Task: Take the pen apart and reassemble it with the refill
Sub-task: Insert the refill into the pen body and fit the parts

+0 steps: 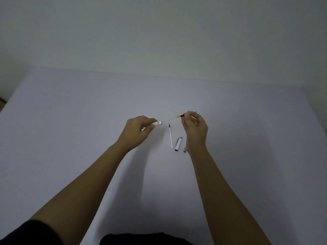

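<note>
The left hand (139,128) pinches the pen barrel (157,123) above the table (70,121); the right hand (194,128) pinches the refill (177,117), partly inside the barrel. Angled force may bend the thin refill or jam it.

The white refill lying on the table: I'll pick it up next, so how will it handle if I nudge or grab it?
The white refill is a thin round stick lying flat on the smooth table, so it will probably roll if nudged sideways. It looks very light. Being so slim, it may flex a little and could slip from a loose pinch; gripping near the middle seems safest.
</note>
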`<action>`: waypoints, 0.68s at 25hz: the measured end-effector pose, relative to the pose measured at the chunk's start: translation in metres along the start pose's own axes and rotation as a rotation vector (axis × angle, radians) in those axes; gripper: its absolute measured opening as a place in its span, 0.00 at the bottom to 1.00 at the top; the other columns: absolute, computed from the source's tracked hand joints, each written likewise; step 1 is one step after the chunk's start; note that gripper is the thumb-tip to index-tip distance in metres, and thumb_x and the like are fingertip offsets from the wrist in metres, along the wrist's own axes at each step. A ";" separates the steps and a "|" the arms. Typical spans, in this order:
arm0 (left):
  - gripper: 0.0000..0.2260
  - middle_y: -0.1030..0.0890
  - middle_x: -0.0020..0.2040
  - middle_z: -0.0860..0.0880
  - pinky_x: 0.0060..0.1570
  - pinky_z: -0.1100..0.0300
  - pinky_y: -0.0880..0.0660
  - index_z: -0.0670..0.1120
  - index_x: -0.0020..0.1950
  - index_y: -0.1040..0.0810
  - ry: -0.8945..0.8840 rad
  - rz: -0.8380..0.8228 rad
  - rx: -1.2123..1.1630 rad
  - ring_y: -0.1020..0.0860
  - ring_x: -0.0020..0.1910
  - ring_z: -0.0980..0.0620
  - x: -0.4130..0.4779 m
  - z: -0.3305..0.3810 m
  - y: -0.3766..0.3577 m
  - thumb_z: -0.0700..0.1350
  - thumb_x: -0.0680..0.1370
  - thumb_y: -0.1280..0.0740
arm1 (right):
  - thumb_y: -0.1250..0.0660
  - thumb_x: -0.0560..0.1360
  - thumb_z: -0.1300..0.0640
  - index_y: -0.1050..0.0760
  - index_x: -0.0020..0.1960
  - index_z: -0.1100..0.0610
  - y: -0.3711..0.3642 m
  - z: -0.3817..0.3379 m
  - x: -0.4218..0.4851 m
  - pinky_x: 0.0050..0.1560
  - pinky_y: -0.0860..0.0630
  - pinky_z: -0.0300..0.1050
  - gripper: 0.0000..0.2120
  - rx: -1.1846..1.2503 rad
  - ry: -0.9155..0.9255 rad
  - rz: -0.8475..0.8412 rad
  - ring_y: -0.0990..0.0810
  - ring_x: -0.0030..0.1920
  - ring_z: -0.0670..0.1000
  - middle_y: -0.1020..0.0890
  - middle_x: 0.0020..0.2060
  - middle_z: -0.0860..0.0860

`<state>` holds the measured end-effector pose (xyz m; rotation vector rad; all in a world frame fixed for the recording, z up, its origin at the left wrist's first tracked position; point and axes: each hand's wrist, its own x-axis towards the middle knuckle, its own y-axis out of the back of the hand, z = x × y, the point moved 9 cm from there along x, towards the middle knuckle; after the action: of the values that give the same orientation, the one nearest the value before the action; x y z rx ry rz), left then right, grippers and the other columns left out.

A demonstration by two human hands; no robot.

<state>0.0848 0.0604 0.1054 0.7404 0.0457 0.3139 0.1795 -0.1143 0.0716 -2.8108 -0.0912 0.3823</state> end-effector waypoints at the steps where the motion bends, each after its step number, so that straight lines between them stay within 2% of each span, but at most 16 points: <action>1: 0.09 0.20 0.40 0.49 0.40 0.73 0.34 0.49 0.52 0.19 0.004 0.003 -0.013 0.25 0.39 0.52 0.000 0.000 0.000 0.41 0.76 0.36 | 0.35 0.75 0.64 0.24 0.42 0.55 0.000 0.000 0.000 0.41 0.22 0.31 0.06 -0.004 0.000 -0.001 0.17 0.38 0.40 0.19 0.37 0.50; 3: 0.09 0.21 0.40 0.49 0.40 0.71 0.33 0.49 0.53 0.19 0.011 0.010 -0.023 0.25 0.40 0.52 0.000 0.001 0.001 0.41 0.76 0.36 | 0.35 0.75 0.64 0.24 0.42 0.55 0.001 -0.001 -0.001 0.41 0.22 0.32 0.06 -0.005 0.001 -0.002 0.18 0.38 0.40 0.19 0.37 0.50; 6: 0.09 0.20 0.40 0.49 0.40 0.73 0.34 0.49 0.52 0.19 0.003 0.015 -0.014 0.26 0.39 0.52 0.000 0.003 0.003 0.41 0.76 0.36 | 0.35 0.75 0.64 0.24 0.42 0.55 0.002 0.000 -0.003 0.42 0.22 0.32 0.06 0.000 0.002 -0.004 0.17 0.39 0.41 0.19 0.37 0.50; 9: 0.09 0.18 0.42 0.46 0.43 0.65 0.30 0.49 0.52 0.19 -0.016 0.015 -0.034 0.24 0.40 0.50 0.000 0.008 0.002 0.40 0.76 0.35 | 0.34 0.75 0.64 0.24 0.42 0.55 -0.001 0.001 -0.006 0.42 0.22 0.32 0.06 -0.024 0.005 -0.009 0.17 0.39 0.41 0.18 0.36 0.49; 12: 0.09 0.18 0.42 0.47 0.40 0.74 0.34 0.49 0.54 0.20 -0.048 0.020 -0.002 0.25 0.39 0.52 0.002 0.015 0.000 0.42 0.76 0.36 | 0.33 0.74 0.63 0.23 0.42 0.54 -0.010 0.003 -0.010 0.42 0.22 0.33 0.05 -0.063 -0.003 -0.067 0.17 0.38 0.42 0.17 0.36 0.47; 17: 0.09 0.19 0.40 0.48 0.39 0.77 0.35 0.50 0.56 0.21 -0.077 0.035 -0.016 0.27 0.37 0.56 0.006 0.024 -0.001 0.44 0.77 0.36 | 0.31 0.73 0.59 0.18 0.40 0.51 -0.026 0.014 -0.016 0.43 0.22 0.32 0.05 -0.131 -0.073 -0.187 0.19 0.41 0.45 0.16 0.34 0.45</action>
<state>0.0945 0.0460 0.1232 0.7378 -0.0426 0.3189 0.1592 -0.0869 0.0706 -2.8837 -0.4062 0.4493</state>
